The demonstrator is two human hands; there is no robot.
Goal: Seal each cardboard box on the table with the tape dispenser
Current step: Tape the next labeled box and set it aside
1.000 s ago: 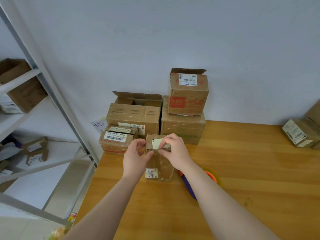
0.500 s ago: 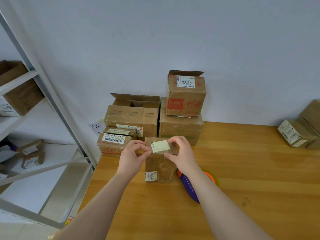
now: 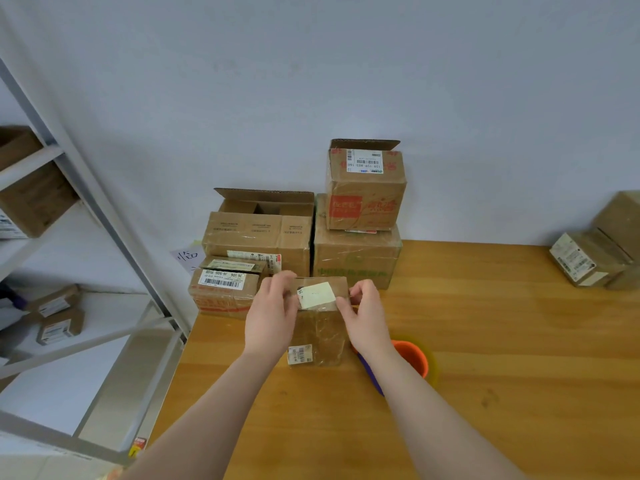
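Observation:
A small tall cardboard box point(image 3: 320, 334) wrapped in clear tape stands on the wooden table point(image 3: 485, 358) in front of me. A pale label lies on its closed top. My left hand point(image 3: 272, 315) grips the box's top left edge with curled fingers. My right hand point(image 3: 363, 315) pinches the top right edge. The tape dispenser point(image 3: 412, 362), orange with a purple handle, lies on the table right of the box, partly hidden by my right forearm.
More boxes are stacked against the wall: an open-topped one point(image 3: 258, 233), a flat labelled one point(image 3: 223, 289), a large one point(image 3: 356, 258) carrying a smaller open box point(image 3: 365, 192). Several boxes point(image 3: 588, 258) sit at the far right. A metal shelf rack point(image 3: 86, 209) stands left of the table.
My hands have spread apart from the middle of the box top to its left and right edges. The top flap with the label now lies flat.

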